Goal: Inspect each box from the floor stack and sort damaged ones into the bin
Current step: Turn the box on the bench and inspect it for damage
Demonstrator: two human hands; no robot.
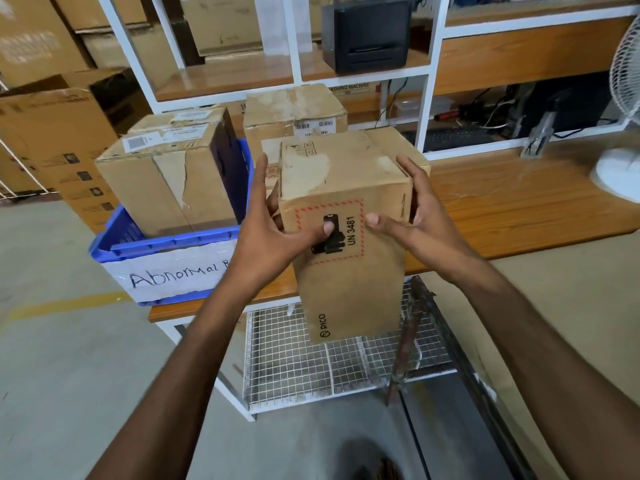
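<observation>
The box [349,258] is plain brown cardboard, tall and narrow. Its near face carries a red dashed frame around a black mark and "UN 3481", with a "PICO" logo low near the bottom corner. On its top face the outer paper is torn off in a pale, ragged patch, and small handling symbols are printed beside it. It hangs in the air, tilted a little, over the front edge of the desk [519,206], and its lower half hangs in front of the wire shelf [294,362] underneath. To its left and near it, the blue bin [166,242] sits on the desk corner with a paper label [173,275] reading "Abnormal B…". In the bin stands a torn carton [162,188], and a second carton [294,109] stands behind the box. To the right, bare wood runs as far as the base of the white fan [614,174]. The left hand [273,223] grips the box's left edge, with its fingers pointing up the side and its thumb laid across the black mark. The right hand [415,216] clasps the right edge, with its thumb on the near face and its fingers spread up the far side. Both forearms reach up from below.
</observation>
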